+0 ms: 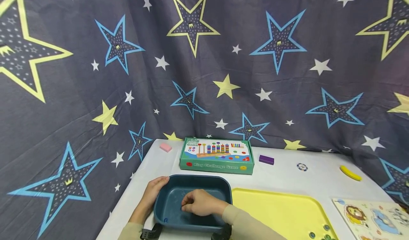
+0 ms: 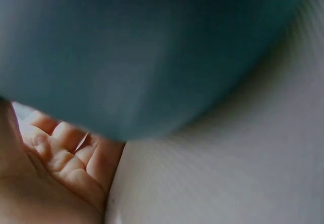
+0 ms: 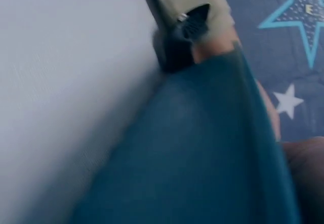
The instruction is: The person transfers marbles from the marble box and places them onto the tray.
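Star-print backdrop cloth [image 1: 204,55] fills the upper 2/3 of the head view, wrapping round the left side and far right. White table [image 1: 306,179] takes the lower centre + right; its left edge runs diagonally to bottom left, its far edge meets the cloth. Open white room behind the trays and to the right of the box.

1 yellow tray [image 1: 274,211], lower right of centre, cut off by the bottom edge; a few small round pieces [image 1: 321,233] in its near right corner, count unclear. 1 blue bin [image 1: 191,201], bottom centre, its right wall touching or just beside the yellow tray; near rim close to the frame bottom. 1 green game box [image 1: 217,156] behind the bin, apart from it. 1 animal puzzle board [image 1: 374,215], bottom right, cut off.

Left hand [image 1: 153,194] lies on the bin's left outer wall, thumb at the far left corner; left wrist view shows the fingers [image 2: 76,155] curled under the wall, blurred. Right hand [image 1: 199,202] is inside the bin, fingers bent down toward the floor; can't tell if it pinches anything. Right wrist view: only blurred blue wall, table, cloth.

Smalls, 1 each: yellow banana-like piece [image 1: 350,173] far right, purple block [image 1: 266,159], pink block [image 1: 165,147], round chip [image 1: 301,167]. 1 small blue dot [image 1: 165,220] in the bin's near left corner.
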`<state>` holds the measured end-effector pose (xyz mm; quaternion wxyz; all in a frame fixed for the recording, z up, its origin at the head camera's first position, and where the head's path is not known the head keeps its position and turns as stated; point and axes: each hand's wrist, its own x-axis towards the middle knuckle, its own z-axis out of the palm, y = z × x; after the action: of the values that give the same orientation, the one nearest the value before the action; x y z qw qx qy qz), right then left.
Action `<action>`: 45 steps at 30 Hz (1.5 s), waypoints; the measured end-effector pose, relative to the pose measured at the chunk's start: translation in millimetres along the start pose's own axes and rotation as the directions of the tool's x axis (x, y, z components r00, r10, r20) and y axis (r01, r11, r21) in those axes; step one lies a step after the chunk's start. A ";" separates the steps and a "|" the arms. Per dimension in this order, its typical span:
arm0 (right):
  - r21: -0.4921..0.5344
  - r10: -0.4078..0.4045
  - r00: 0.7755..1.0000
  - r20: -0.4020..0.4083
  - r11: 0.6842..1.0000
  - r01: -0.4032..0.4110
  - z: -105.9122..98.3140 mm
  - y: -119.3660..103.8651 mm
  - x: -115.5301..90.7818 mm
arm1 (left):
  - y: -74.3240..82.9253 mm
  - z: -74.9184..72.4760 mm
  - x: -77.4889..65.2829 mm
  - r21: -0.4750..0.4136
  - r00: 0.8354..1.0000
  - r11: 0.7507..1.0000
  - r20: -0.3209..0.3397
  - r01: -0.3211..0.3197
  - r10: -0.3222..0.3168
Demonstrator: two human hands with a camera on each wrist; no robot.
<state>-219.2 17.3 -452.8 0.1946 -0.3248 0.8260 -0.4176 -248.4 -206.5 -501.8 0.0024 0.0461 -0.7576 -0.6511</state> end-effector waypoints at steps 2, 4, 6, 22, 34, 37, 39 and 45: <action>0.059 0.035 0.999 0.015 0.998 -0.036 6.4 0.4 3.2 | 2.5 -0.5 -1.9 -0.006 1.000 1.000 0.013 0.007 -0.007; 0.124 0.070 0.997 0.018 0.990 -0.072 11.1 0.0 6.0 | 8.4 -0.7 -5.2 -0.014 1.000 1.000 0.028 0.009 -0.008; 0.181 0.097 0.995 0.020 0.978 -0.099 13.9 -1.5 8.1 | 16.1 -0.8 -9.7 -0.010 0.999 1.000 0.038 0.007 -0.007; 0.161 0.138 0.989 0.052 0.976 -0.145 41.0 -25.1 14.2 | 2.5 2.4 -6.3 -0.045 0.998 0.998 0.058 0.036 -0.034; 0.213 0.095 0.994 0.055 0.971 -0.105 50.8 -32.4 23.6 | -4.5 2.2 1.7 -0.042 1.000 0.999 -0.001 -0.025 0.025; 0.188 0.088 0.995 0.042 0.978 -0.094 51.2 -31.1 23.9 | -3.9 1.1 3.1 -0.039 1.000 0.999 0.006 -0.022 0.023; 0.171 0.089 0.995 0.035 0.981 -0.094 51.3 -30.7 24.0 | -3.8 0.3 4.0 -0.040 1.000 0.999 0.011 -0.019 0.020; 0.139 0.092 0.995 0.031 0.986 -0.095 51.5 -28.6 24.9 | -4.1 -1.8 5.2 -0.043 1.000 0.999 0.013 -0.017 0.018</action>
<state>-195.8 -41.6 -460.4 0.2463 -0.2763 0.8066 -0.4609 -253.2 -209.2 -505.9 0.0040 0.0351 -0.7438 -0.6675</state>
